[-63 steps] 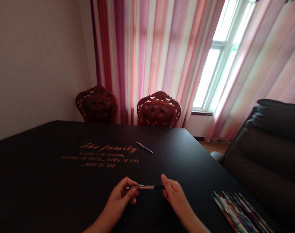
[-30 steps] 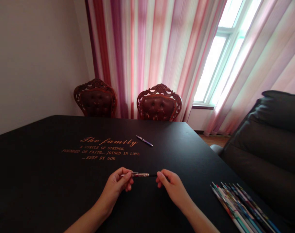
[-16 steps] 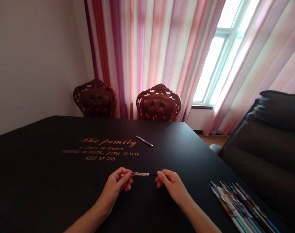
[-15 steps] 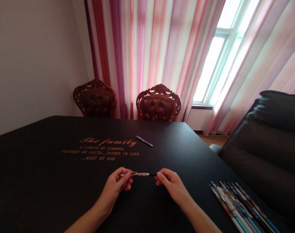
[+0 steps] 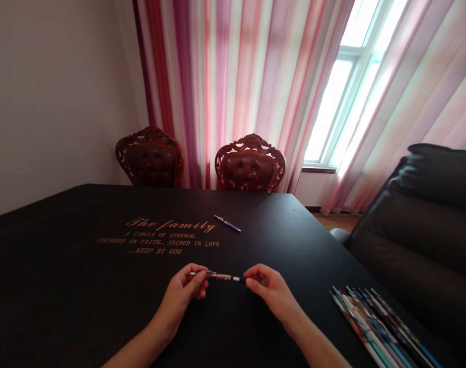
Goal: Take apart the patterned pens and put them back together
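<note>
My left hand (image 5: 189,283) is closed in a pinch around the rear half of a patterned pen barrel (image 5: 221,277), with its clip on top. Just right of the barrel, past a narrow dark gap, is the pen's black front section (image 5: 242,279) with a white band. My right hand (image 5: 266,282) pinches the far end of this section between thumb and fingers. Both parts are held roughly level above the black table (image 5: 233,327). Whether anything joins them inside the gap I cannot tell.
Beyond my hands a blue patterned pen (image 5: 227,223) lies on the table beside gold lettering (image 5: 171,225). Several colourful pens (image 5: 378,324) lie in a row at the right edge. Two carved chairs (image 5: 250,166) stand behind the table, and a black leather seat (image 5: 420,230) is at the right.
The front section and its white band now sit slightly apart from the barrel, where before they looked joined. The fingers of my right hand have shifted a little.
</note>
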`<state>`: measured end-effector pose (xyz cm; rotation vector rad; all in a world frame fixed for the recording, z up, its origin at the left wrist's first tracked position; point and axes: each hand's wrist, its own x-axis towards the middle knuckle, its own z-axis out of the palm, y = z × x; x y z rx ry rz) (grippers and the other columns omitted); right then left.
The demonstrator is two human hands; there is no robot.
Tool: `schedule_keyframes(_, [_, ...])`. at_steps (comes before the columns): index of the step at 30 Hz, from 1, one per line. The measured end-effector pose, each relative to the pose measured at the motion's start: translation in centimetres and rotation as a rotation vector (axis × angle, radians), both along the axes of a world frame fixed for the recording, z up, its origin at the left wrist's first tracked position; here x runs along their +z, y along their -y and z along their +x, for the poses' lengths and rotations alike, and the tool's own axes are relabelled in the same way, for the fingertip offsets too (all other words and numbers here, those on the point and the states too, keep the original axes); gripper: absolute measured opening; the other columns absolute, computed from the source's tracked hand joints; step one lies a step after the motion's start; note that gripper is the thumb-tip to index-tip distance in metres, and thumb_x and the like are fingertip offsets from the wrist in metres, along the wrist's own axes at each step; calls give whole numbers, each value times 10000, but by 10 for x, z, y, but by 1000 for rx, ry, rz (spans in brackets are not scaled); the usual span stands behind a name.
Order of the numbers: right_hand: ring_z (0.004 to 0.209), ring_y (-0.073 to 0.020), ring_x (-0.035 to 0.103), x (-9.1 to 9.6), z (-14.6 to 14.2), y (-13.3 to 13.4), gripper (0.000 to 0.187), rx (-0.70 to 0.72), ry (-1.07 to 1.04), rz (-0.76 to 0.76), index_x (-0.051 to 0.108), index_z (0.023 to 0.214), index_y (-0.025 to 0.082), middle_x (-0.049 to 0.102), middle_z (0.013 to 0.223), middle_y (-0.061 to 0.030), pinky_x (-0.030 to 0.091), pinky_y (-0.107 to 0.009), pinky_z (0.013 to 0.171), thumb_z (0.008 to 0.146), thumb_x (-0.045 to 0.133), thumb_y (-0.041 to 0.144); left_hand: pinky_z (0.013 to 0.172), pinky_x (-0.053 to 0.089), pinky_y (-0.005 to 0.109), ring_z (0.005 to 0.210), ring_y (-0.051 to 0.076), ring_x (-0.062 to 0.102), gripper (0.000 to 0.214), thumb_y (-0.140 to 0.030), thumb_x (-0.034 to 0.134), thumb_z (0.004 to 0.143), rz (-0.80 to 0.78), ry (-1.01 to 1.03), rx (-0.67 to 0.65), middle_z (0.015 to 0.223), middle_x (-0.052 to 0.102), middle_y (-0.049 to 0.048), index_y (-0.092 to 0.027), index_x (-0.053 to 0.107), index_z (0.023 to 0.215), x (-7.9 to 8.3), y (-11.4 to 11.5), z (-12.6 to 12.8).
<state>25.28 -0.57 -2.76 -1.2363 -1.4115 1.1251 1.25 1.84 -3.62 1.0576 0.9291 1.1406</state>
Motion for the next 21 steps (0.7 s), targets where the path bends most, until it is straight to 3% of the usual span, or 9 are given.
schedule_keyframes(8, [693,-159,532,-1,26,-10,282,-167,-30,1,673,840,167,620,717,-11,387,-272,664,787,648,442,541,383,199,572,94,476,271,-370,719,774,48,15,167,671,566,-18,-156,659,928,10,-5,-13])
schedule_keyframes(13, [709,-171,532,-8,35,-15,290,-239,52,23,670,831,173,605,725,-10,389,-280,670,793,629,457,603,414,226,634,131,498,210,-355,690,801,246,-234,226,711,568,-16,-197,669,938,15,-3,-18])
schedule_keyframes(17, [696,-170,530,-11,35,-16,283,-233,112,56,673,827,174,598,711,-7,391,-278,658,812,607,449,680,445,265,738,177,567,120,-308,634,846,474,-475,172,834,626,17,-233,665,934,21,4,-20])
schedule_keyframes(21, [681,-166,530,-9,35,-15,285,-232,137,77,674,820,176,593,694,-2,394,-273,644,820,596,451,753,445,322,804,212,583,154,-243,585,874,811,-746,-68,869,646,65,-251,695,982,33,11,-23])
